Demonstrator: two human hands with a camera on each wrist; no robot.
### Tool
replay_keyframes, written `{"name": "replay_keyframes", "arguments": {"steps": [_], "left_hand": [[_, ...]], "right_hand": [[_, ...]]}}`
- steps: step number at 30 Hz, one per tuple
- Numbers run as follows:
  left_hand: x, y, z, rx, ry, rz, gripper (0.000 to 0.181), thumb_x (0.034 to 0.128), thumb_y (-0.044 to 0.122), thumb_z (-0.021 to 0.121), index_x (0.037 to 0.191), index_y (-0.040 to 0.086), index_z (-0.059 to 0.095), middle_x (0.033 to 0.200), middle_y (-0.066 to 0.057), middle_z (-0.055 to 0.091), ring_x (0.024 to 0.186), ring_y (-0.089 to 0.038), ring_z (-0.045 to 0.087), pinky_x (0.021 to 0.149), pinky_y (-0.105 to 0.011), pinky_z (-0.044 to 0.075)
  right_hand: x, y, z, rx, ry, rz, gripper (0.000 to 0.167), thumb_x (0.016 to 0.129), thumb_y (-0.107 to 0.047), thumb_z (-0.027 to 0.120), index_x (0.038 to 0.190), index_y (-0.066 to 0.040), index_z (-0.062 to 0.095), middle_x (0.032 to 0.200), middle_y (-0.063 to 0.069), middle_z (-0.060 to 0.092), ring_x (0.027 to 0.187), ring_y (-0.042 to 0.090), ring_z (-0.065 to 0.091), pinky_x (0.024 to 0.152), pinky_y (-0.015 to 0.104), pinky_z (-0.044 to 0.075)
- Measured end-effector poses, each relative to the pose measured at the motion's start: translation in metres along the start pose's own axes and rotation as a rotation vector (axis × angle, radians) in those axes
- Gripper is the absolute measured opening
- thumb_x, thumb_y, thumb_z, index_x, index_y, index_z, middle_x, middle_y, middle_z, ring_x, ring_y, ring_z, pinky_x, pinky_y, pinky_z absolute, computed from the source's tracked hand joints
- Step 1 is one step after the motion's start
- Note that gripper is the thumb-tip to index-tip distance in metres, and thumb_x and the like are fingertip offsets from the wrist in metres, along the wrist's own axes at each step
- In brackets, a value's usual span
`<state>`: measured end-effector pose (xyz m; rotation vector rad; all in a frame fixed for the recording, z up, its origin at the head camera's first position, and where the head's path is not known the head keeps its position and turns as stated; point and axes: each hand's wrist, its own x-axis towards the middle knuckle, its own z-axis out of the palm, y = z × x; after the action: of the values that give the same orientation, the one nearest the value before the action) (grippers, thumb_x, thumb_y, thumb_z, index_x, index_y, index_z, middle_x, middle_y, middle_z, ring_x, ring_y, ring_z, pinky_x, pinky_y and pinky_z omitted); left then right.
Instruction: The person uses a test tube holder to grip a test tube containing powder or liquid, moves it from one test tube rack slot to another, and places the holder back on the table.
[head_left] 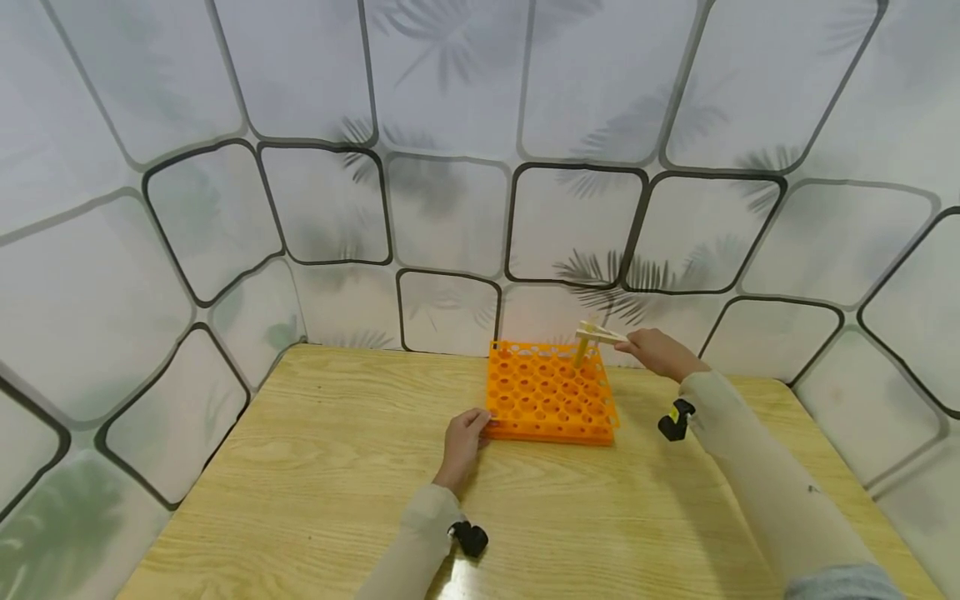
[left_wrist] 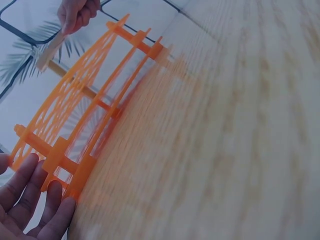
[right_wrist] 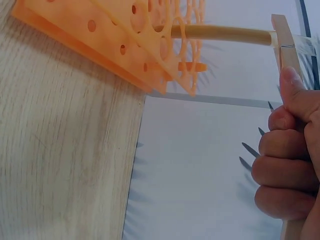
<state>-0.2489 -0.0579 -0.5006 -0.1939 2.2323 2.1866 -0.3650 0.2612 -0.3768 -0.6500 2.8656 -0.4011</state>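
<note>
An orange test tube rack (head_left: pixel 551 432) with rows of round holes stands on the wooden table. At its front left corner my left hand (head_left: pixel 462 446) holds the rack's end, fingers against the orange side (left_wrist: pixel 59 151) in the left wrist view. My right hand (head_left: pixel 663 353), behind the rack's right side, grips the handle of a wooden test tube clamp (head_left: pixel 602 334). Its far end is around the upper part of a test tube (head_left: pixel 581 353) with yellowish contents. In the right wrist view the lower end of the tube (right_wrist: pixel 225 34) passes into a rack hole.
A pale curtain (head_left: pixel 450 212) with dark outlines and leaf shadows surrounds the back and sides of the table (head_left: pixel 337 467). The rack stands close to the table's back edge. Each sleeve carries a small black wrist device (head_left: pixel 470 539).
</note>
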Motion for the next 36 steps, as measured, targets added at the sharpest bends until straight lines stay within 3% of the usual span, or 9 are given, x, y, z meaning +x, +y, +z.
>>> {"name": "replay_keyframes", "arguments": {"steps": [4, 14, 28, 36], "left_hand": [[0.003, -0.004, 0.0, -0.003, 0.011, -0.005, 0.029, 0.0973, 0.018, 0.048, 0.102, -0.006, 0.065, 0.101, -0.018, 0.068, 0.081, -0.011, 0.06, 0.068, -0.028, 0.052], [0.004, -0.001, 0.0, -0.012, 0.013, -0.009, 0.029, 0.0969, 0.018, 0.049, 0.102, -0.006, 0.066, 0.101, -0.018, 0.068, 0.083, -0.014, 0.061, 0.07, -0.029, 0.053], [0.004, -0.004, 0.001, -0.011, 0.029, -0.008, 0.029, 0.0959, 0.017, 0.05, 0.102, -0.006, 0.066, 0.107, -0.018, 0.066, 0.092, -0.016, 0.059, 0.071, -0.031, 0.054], [0.003, -0.005, 0.001, -0.027, 0.022, -0.011, 0.028, 0.097, 0.017, 0.049, 0.101, -0.006, 0.065, 0.106, -0.018, 0.066, 0.087, -0.012, 0.057, 0.07, -0.028, 0.053]], "right_hand": [[0.001, 0.0, -0.004, 0.0, 0.004, -0.003, 0.037, 0.101, -0.029, 0.039, 0.079, -0.004, 0.055, 0.062, 0.002, 0.041, 0.055, 0.015, 0.037, 0.062, 0.033, 0.038], [0.002, -0.003, -0.013, -0.002, 0.001, -0.003, 0.04, 0.101, -0.032, 0.037, 0.087, -0.002, 0.06, 0.066, 0.005, 0.049, 0.058, 0.016, 0.044, 0.066, 0.036, 0.042], [0.0, -0.008, -0.019, -0.002, 0.032, -0.013, 0.04, 0.102, -0.032, 0.036, 0.076, -0.006, 0.052, 0.06, 0.0, 0.036, 0.054, 0.014, 0.034, 0.063, 0.033, 0.037], [-0.002, -0.012, -0.023, -0.019, 0.042, -0.018, 0.04, 0.102, -0.031, 0.037, 0.087, -0.001, 0.058, 0.062, 0.002, 0.04, 0.057, 0.015, 0.039, 0.065, 0.034, 0.038]]}}
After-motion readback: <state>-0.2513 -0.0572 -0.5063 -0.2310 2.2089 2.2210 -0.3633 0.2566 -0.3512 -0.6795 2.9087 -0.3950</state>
